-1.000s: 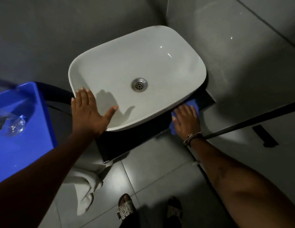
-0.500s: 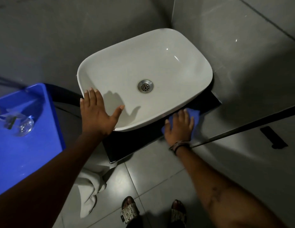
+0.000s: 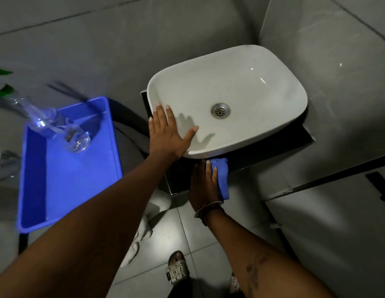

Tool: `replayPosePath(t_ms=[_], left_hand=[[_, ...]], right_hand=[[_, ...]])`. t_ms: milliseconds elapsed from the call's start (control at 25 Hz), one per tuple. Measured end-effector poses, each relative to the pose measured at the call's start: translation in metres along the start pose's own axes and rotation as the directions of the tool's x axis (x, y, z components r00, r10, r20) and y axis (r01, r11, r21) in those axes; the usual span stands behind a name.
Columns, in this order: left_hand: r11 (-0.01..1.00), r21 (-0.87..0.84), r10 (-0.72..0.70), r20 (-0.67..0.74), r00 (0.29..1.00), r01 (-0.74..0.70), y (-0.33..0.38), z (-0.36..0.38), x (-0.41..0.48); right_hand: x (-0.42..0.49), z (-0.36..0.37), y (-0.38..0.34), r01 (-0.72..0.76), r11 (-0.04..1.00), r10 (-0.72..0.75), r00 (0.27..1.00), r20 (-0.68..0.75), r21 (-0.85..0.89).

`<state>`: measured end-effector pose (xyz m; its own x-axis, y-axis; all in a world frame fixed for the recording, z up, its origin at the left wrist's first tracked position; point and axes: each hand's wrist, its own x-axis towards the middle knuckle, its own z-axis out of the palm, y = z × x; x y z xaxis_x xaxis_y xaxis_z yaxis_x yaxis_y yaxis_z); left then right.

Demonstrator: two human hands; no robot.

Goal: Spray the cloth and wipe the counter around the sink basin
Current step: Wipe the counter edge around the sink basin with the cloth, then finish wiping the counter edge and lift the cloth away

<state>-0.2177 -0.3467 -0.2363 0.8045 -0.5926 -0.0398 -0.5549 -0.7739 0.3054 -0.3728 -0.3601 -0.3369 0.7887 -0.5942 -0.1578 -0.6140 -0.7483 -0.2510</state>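
Note:
A white oval sink basin [image 3: 247, 87] with a metal drain [image 3: 220, 110] sits on a small black counter [image 3: 279, 145] in the corner. My left hand [image 3: 165, 134] lies flat and open on the basin's near-left rim, fingers spread. My right hand [image 3: 203, 181] presses a folded blue cloth [image 3: 222, 175] onto the counter's front strip, just below the basin's near edge. A clear spray bottle [image 3: 56, 127] lies tilted in a blue tray [image 3: 65, 181] at the left.
Grey tiled walls close in behind and to the right of the basin. A pale towel [image 3: 144, 229] hangs below the counter's left end. My sandalled feet [image 3: 176, 269] stand on the grey floor tiles. A dark rail [image 3: 329, 177] runs along the right.
My right hand has slid the blue cloth leftward along the counter's front strip, from the right corner toward the middle. The left hand stays on the rim. The view has shifted left.

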Motion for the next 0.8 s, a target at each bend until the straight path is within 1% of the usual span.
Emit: replayPosePath(t_ms=[40, 80, 120, 160, 200, 240, 280, 320, 360, 400, 440, 480, 520, 560, 600, 640, 680, 760, 800], left_hand=[[0.995, -0.095, -0.03, -0.008, 1.0, 0.029, 0.003, -0.002, -0.01], [0.979, -0.199, -0.057, -0.029, 0.998, 0.05, 0.004, -0.001, -0.025], [0.953, -0.295, -0.09, -0.055, 0.994, 0.07, 0.003, 0.001, -0.045], [0.92, -0.38, -0.13, -0.061, 0.99, 0.097, 0.0, 0.006, -0.067], [0.874, -0.463, -0.181, -0.033, 0.983, 0.145, -0.005, 0.009, -0.091], [0.799, -0.559, -0.24, 0.037, 0.97, 0.219, -0.01, 0.012, -0.112], [0.685, -0.664, -0.295, 0.127, 0.947, 0.302, -0.017, 0.014, -0.129], [0.543, -0.753, -0.347, 0.201, 0.916, 0.371, -0.023, 0.013, -0.144], [0.421, -0.801, -0.382, 0.269, 0.884, 0.426, -0.028, 0.012, -0.154], [0.34, -0.812, -0.382, 0.342, 0.859, 0.475, -0.035, 0.006, -0.163], [0.273, -0.813, -0.335, 0.42, 0.843, 0.514, -0.043, -0.001, -0.169], [0.206, -0.814, -0.25, 0.492, 0.834, 0.543, -0.05, -0.008, -0.172], [0.146, -0.818, -0.147, 0.538, 0.83, 0.556, -0.058, -0.017, -0.175], [0.103, -0.823, -0.07, 0.554, 0.829, 0.559, -0.064, -0.025, -0.179], [0.069, -0.828, -0.042, 0.555, 0.831, 0.556, -0.072, -0.035, -0.185], [0.052, -0.829, -0.059, 0.554, 0.831, 0.556, -0.076, -0.044, -0.188], [0.052, -0.833, -0.117, 0.543, 0.832, 0.551, -0.083, -0.051, -0.191], [0.075, -0.848, -0.235, 0.496, 0.836, 0.525, -0.106, -0.056, -0.196], [0.079, -0.857, -0.292, 0.467, 0.834, 0.508, -0.121, -0.058, -0.196]], right_hand=[[-0.002, -0.006, -0.001, 0.037, 0.997, -0.039, 0.998, 0.042, 0.068], [-0.004, -0.014, -0.003, 0.024, 0.957, -0.049, 0.996, 0.081, 0.288], [-0.004, -0.027, -0.008, -0.024, 0.905, -0.026, 0.993, 0.111, 0.426], [-0.003, -0.031, -0.005, -0.109, 0.777, 0.062, 0.993, 0.097, 0.621], [-0.004, -0.04, -0.005, -0.141, 0.689, 0.092, 0.99, 0.107, 0.711], [-0.004, -0.053, -0.009, -0.205, 0.633, 0.087, 0.977, 0.194, 0.747], [-0.007, -0.055, -0.007, -0.312, 0.539, 0.076, 0.943, 0.323, 0.783], [-0.008, -0.056, -0.007, -0.389, 0.424, 0.075, 0.915, 0.396, 0.818], [-0.01, -0.062, -0.008, -0.463, 0.239, 0.061, 0.884, 0.463, 0.853], [-0.014, -0.065, -0.006, -0.479, 0.132, -0.02, 0.874, 0.485, 0.868], [-0.021, -0.074, -0.007, -0.512, 0.047, -0.106, 0.851, 0.514, 0.858], [-0.025, -0.078, -0.007, -0.566, -0.017, -0.233, 0.804, 0.547, 0.824], [-0.031, -0.085, -0.01, -0.61, -0.047, -0.348, 0.752, 0.559, 0.791], [-0.035, -0.093, -0.014, -0.65, -0.065, -0.454, 0.695, 0.558, 0.757], [-0.038, -0.101, -0.023, -0.686, -0.077, -0.52, 0.647, 0.558, 0.724], [-0.038, -0.104, -0.03, -0.707, -0.099, -0.54, 0.629, 0.56, 0.7], [-0.036, -0.104, -0.039, -0.746, -0.128, -0.537, 0.607, 0.587, 0.654], [-0.032, -0.103, -0.064, -0.806, -0.132, -0.532, 0.548, 0.645, 0.577], [-0.029, -0.1, -0.082, -0.822, -0.113, -0.546, 0.521, 0.657, 0.558]])
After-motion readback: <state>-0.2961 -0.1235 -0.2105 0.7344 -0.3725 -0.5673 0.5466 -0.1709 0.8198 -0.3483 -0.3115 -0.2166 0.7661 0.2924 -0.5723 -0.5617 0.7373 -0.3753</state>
